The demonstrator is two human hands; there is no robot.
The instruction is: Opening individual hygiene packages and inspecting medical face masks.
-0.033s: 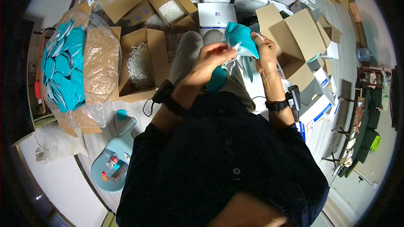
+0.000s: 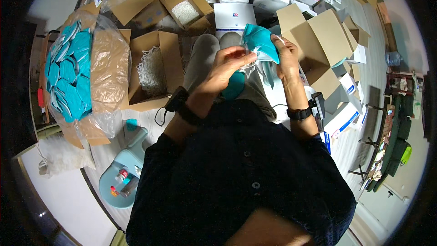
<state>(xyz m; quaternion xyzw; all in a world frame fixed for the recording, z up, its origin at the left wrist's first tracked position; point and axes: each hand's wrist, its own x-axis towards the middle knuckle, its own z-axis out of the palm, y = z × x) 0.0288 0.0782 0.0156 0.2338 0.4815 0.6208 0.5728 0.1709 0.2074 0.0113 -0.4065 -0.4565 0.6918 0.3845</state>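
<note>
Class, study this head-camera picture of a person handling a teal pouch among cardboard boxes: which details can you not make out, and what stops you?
- Head view: whether the clear plastic wrap under the teal fabric pouch is open; the left hand and right hand cover it.
- Head view: the small bottles on the pale blue stool are too small to identify.
- Head view: the open cardboard box interior is in shadow.

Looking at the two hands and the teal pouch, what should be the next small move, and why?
Probably slide the teal pouch deeper into the clear plastic wrap. The right hand grips the pouch's upper edge, the left hand pinches the wrap at its lower side, and most of the pouch sits uncovered.
</note>
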